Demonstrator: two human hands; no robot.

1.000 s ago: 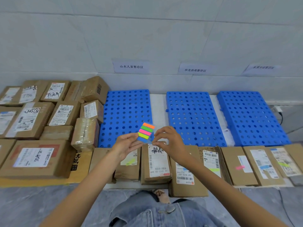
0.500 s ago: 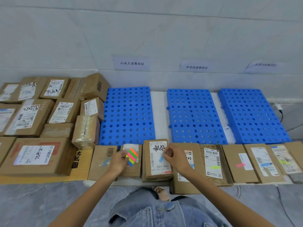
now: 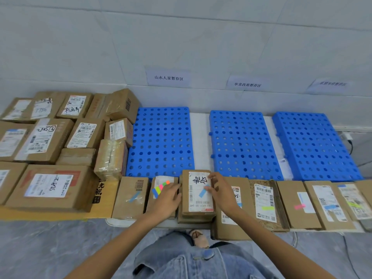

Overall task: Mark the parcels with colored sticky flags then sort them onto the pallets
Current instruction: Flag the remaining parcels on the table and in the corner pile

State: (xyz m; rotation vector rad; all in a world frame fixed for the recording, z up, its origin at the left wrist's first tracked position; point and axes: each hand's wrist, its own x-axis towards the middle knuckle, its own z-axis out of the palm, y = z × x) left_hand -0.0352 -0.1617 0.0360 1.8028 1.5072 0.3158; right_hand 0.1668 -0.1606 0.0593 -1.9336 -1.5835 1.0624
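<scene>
The left hand [image 3: 165, 200] lay on a small brown cardboard box [image 3: 159, 206] at the near edge of the white sheet [image 3: 198, 137] on the floor. Its fingers were curled round a pad of bright sticky flags [image 3: 160, 188] in orange, pink, green, yellow and blue. Just to the right stood a brown cardboard parcel with a white label [image 3: 198, 198], on top of another flat box. A small blue sticky flag [image 3: 203, 192] lay slanted on that label. The right hand [image 3: 221, 195] had its fingertips together on the top end of the flag, holding it against the label. Behind the hands, three pallets lay flat side by side, reaching to the far edge of the sheet by the wall: the left blue plastic pallet with round holes [image 3: 161, 137], the middle blue pallet [image 3: 241, 141] and the right blue pallet [image 3: 314, 143]. More brown parcels sat in a row along the near edge. One on the left had a blue flag [image 3: 134, 196]. To the right, one had a green flag [image 3: 267, 208], one a pink flag [image 3: 299, 207], one another blue flag [image 3: 330, 207] and the last a yellow-green flag [image 3: 354, 204]. A big heap of brown boxes [image 3: 50, 141] lay off the left edge of the sheet. Three white paper signs [image 3: 168, 78] with black writing were stuck on the grey wall above the pallets. Blue jeans [image 3: 201, 262] showed at the bottom.
</scene>
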